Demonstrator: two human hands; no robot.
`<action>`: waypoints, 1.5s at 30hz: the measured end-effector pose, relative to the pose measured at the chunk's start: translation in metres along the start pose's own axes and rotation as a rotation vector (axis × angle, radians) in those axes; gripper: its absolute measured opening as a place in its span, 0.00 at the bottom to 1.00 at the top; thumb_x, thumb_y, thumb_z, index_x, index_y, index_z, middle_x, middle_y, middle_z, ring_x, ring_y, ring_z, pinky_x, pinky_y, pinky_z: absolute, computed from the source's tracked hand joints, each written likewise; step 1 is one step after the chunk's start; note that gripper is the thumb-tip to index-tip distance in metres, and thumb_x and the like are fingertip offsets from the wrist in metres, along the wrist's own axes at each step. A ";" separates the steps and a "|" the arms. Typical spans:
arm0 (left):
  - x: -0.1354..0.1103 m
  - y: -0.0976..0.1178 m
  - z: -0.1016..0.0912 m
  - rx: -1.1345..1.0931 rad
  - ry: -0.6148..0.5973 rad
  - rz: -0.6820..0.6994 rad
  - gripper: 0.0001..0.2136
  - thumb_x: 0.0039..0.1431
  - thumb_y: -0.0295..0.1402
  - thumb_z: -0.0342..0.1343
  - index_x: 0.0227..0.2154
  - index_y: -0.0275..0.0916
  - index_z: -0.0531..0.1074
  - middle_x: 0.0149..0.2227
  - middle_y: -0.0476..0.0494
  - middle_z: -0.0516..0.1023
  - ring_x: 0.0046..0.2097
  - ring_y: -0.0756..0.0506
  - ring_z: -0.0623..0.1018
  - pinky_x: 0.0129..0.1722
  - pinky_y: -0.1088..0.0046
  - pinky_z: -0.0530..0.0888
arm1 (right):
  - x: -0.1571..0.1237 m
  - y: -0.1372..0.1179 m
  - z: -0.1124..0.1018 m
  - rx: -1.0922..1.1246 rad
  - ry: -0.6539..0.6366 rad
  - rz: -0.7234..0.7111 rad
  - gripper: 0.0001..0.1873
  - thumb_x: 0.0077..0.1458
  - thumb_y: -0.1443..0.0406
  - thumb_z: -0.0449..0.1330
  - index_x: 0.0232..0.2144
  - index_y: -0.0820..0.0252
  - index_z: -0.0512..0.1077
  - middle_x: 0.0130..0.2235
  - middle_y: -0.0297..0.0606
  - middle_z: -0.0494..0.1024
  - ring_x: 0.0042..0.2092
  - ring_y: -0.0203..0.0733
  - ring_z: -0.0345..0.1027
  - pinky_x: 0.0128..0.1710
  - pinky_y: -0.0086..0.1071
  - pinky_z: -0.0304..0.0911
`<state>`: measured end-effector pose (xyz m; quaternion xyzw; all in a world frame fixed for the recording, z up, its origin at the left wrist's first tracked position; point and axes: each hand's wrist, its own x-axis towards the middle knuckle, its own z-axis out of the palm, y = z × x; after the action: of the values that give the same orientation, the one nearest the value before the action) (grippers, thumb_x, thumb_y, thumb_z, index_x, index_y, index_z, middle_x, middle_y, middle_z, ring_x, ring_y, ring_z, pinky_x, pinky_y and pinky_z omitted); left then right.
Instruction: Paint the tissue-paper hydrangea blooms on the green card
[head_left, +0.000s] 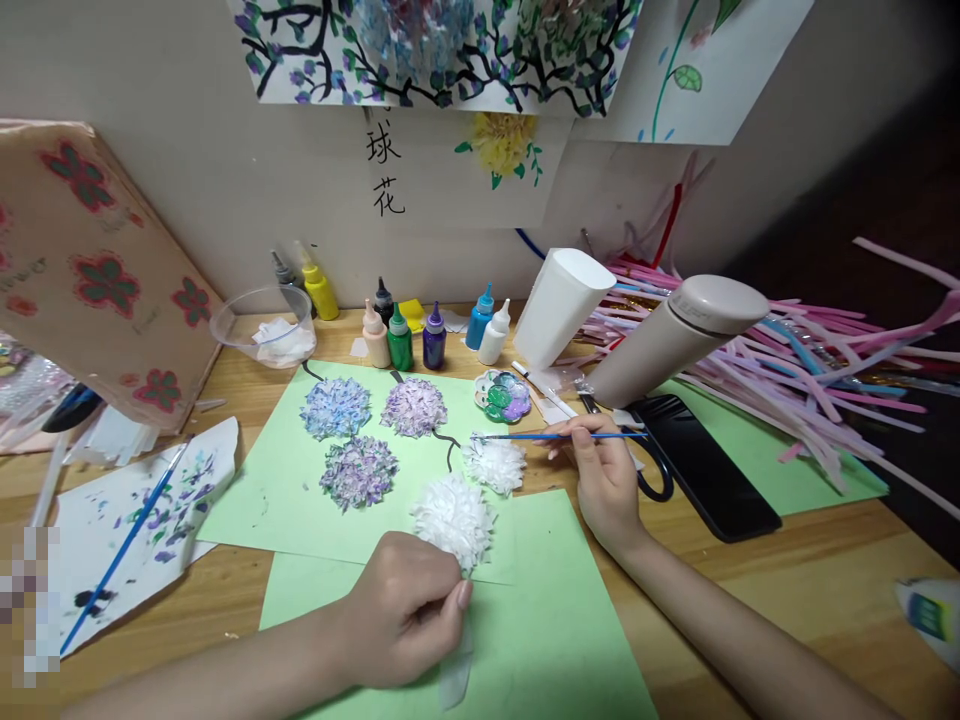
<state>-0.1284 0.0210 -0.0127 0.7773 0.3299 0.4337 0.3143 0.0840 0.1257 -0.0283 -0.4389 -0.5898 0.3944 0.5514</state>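
My left hand (409,610) is closed in a pinch on the stem of a white tissue-paper flower (452,518) lying on green paper (525,620). My right hand (604,478) grips a thin blue paintbrush (555,436) held level, its tip touching a smaller white paper flower (495,463). Three painted flowers, blue (336,407), lilac (413,406) and purple-green (358,471), sit on another green sheet (262,500). A small paint palette (503,396) lies just beyond the brush tip.
Several paint bottles (399,338) stand at the back by a clear bowl (264,325). A white cup (561,305) and a beige bottle (675,335) lean at right over pink strips (810,370). Scissors (660,480), a black phone (709,470) and a second brush (124,545) on paint-stained paper lie nearby.
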 end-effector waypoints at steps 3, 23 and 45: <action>0.001 0.000 -0.001 0.007 -0.007 -0.001 0.15 0.55 0.19 0.44 0.23 0.42 0.43 0.19 0.55 0.45 0.19 0.52 0.49 0.20 0.74 0.48 | 0.000 -0.001 0.001 -0.015 0.005 -0.012 0.09 0.60 0.57 0.52 0.33 0.54 0.66 0.34 0.35 0.74 0.31 0.36 0.68 0.30 0.32 0.66; 0.000 -0.001 0.000 0.007 -0.010 -0.004 0.15 0.55 0.20 0.43 0.23 0.42 0.43 0.19 0.55 0.45 0.19 0.52 0.48 0.20 0.74 0.48 | -0.003 0.001 -0.003 -0.064 -0.050 -0.118 0.12 0.62 0.59 0.49 0.31 0.56 0.68 0.33 0.36 0.73 0.33 0.38 0.68 0.32 0.32 0.62; -0.002 -0.001 -0.001 0.025 -0.046 -0.008 0.15 0.56 0.19 0.42 0.23 0.42 0.43 0.20 0.55 0.45 0.20 0.51 0.49 0.21 0.73 0.49 | 0.006 -0.011 0.003 -0.176 0.226 -0.082 0.16 0.61 0.55 0.47 0.27 0.55 0.64 0.28 0.33 0.66 0.31 0.36 0.63 0.29 0.29 0.61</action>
<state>-0.1298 0.0203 -0.0140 0.7897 0.3311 0.4101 0.3140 0.0795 0.1276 -0.0161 -0.5025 -0.5738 0.2666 0.5893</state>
